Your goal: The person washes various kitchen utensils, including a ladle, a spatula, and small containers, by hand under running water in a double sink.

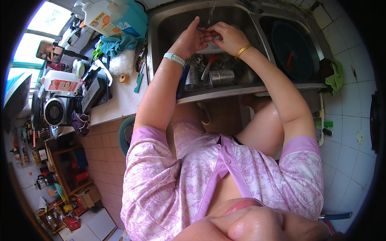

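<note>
Over the left sink basin [169,33], my two bare hands meet under a thin stream of tap water [212,12]. My left hand [194,40], with a pale watch on its wrist, has its thumb spread and fingers partly curled. Fingertips of my right hand [227,37], bent inward, touch the left fingers; whether something small is between them cannot be told. A gold bracelet [242,51] circles the right wrist. Below the hands lie a white dish [208,49] with blue marks, perforated metal cylinders [221,78], a red-handled utensil [209,63] and other metal parts.
The right basin holds a dark round tub [291,51]. A green cloth [334,76] hangs at the sink's right edge. On the left counter [120,102] stand large plastic bottles [101,19], a teal cloth [117,43], a plastic bag [122,63] and a phone on a stand [49,51].
</note>
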The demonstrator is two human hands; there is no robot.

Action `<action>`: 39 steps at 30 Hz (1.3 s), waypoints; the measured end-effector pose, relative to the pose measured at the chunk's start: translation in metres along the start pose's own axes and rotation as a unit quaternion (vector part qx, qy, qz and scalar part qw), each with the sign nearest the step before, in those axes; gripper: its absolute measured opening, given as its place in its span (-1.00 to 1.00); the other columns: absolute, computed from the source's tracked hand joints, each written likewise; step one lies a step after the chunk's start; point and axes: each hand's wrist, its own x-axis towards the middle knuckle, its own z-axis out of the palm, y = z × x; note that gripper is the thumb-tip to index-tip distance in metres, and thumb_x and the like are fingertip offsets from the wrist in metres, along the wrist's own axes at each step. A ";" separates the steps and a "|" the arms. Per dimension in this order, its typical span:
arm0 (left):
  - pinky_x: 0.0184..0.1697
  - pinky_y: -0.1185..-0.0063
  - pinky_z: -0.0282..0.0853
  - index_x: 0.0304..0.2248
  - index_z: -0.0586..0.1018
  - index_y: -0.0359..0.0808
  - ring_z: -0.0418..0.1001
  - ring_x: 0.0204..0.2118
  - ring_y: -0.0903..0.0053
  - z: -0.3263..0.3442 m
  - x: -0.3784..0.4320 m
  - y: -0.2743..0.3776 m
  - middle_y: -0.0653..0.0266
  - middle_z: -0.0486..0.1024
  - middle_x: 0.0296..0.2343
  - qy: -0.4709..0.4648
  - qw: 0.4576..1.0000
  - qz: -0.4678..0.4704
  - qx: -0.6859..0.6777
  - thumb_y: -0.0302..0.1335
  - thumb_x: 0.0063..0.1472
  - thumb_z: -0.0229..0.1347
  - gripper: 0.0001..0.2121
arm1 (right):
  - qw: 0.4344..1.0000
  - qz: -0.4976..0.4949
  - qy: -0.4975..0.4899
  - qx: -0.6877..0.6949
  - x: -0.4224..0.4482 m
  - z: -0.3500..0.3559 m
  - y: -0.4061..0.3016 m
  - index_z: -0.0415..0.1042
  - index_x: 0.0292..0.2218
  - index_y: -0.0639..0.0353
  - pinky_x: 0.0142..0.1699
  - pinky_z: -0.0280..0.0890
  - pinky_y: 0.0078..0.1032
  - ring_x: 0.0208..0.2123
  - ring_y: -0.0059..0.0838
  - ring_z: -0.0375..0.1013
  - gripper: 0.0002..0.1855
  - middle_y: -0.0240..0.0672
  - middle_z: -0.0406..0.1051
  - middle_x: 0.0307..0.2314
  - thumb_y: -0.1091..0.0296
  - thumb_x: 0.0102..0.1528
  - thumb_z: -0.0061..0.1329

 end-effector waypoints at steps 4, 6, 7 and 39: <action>-0.43 0.74 0.24 -0.30 0.34 -0.38 0.34 -0.38 0.65 0.006 -0.003 0.001 0.17 0.39 -0.32 -0.011 1.000 0.002 0.012 -0.02 0.10 -0.24 -0.50 | 1.000 0.012 0.000 0.004 0.000 -0.002 0.001 0.33 -0.30 0.11 -0.25 0.25 -0.49 -0.32 -0.33 0.33 -0.69 -0.33 0.30 -0.36 0.50 -0.19 -0.17; -0.42 0.75 0.23 -0.28 0.34 -0.39 0.34 -0.36 0.65 0.007 -0.003 0.000 0.19 0.39 -0.32 -0.012 1.000 0.011 0.016 -0.08 0.10 -0.19 -0.54 | 1.000 0.014 0.004 0.011 0.001 0.000 0.004 0.34 -0.32 0.12 -0.25 0.25 -0.49 -0.32 -0.32 0.32 -0.71 -0.32 0.30 -0.37 0.50 -0.19 -0.18; -0.41 0.75 0.23 -0.27 0.34 -0.39 0.34 -0.35 0.66 0.007 -0.003 -0.002 0.21 0.39 -0.33 -0.007 1.000 0.019 0.019 -0.12 0.09 -0.15 -0.57 | 1.000 0.015 0.005 0.014 0.001 0.000 0.005 0.35 -0.33 0.13 -0.24 0.25 -0.50 -0.32 -0.31 0.32 -0.71 -0.31 0.30 -0.37 0.50 -0.19 -0.18; -0.32 0.67 0.35 -0.03 -0.04 -0.47 0.41 -0.36 0.53 0.022 -0.012 -0.014 0.12 0.41 -0.40 -0.071 0.949 -0.017 0.308 -0.48 -0.10 0.13 -0.30 | 0.970 0.176 -0.104 0.135 0.001 0.005 0.024 0.40 -0.47 0.26 -0.36 0.28 -0.55 -0.50 -0.40 0.41 -0.76 -0.20 0.40 -0.57 0.29 -0.20 -0.06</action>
